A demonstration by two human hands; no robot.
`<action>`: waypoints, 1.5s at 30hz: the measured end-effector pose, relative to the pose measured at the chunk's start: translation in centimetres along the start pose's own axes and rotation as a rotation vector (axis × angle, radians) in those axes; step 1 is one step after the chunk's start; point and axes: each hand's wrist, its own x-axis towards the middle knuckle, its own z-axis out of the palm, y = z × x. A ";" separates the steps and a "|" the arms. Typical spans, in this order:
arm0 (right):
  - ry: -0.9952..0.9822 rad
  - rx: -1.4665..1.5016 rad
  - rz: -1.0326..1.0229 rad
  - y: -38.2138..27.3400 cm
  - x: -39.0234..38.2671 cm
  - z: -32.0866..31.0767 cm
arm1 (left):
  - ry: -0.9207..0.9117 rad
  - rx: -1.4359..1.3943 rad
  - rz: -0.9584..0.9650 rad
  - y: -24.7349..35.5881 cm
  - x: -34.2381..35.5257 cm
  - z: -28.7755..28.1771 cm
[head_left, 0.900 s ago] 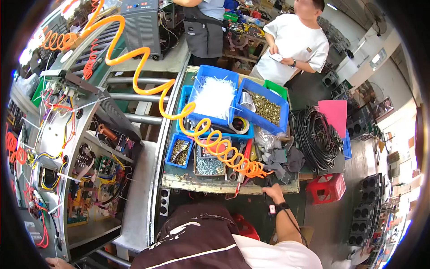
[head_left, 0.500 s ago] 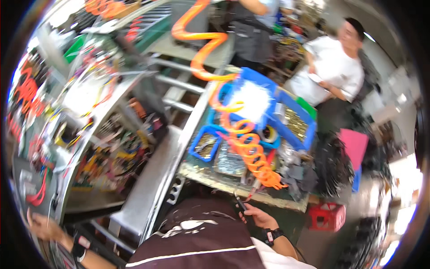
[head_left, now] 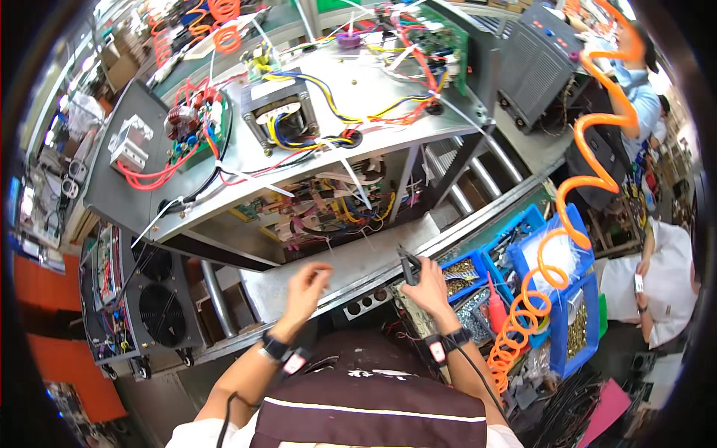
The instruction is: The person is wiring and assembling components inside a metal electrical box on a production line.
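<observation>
My right hand (head_left: 427, 287) grips a small pair of dark pliers (head_left: 408, 263), their jaws pointing up and away from me. Close in front of me, my left hand (head_left: 305, 295) is empty, its fingers loosely curved and apart. Both hands are in front of an open metal cabinet (head_left: 328, 160). On its top plate are a transformer (head_left: 278, 112), a coil board (head_left: 196, 123) and bundled coloured wires (head_left: 388, 112). White cable ties with long tails (head_left: 347, 173) stick out from the wiring. Neither hand touches the cabinet.
A roller conveyor (head_left: 218, 299) carries the cabinet. To the right stand blue bins (head_left: 576, 328) of small brass-coloured parts, a red bottle (head_left: 496, 306) and a coiled orange air hose (head_left: 549, 276). A fan unit on casters (head_left: 160, 310) is at left. A person in white (head_left: 657, 284) is at far right.
The view has swung left, bringing the cabinet in front of me. My left hand has come from the far left to the middle; my right hand has risen, still holding the pliers.
</observation>
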 end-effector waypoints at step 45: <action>-0.234 -0.282 -0.248 1.7 6.7 7.6 | -0.470 -0.674 -0.567 -7.4 6.1 6.7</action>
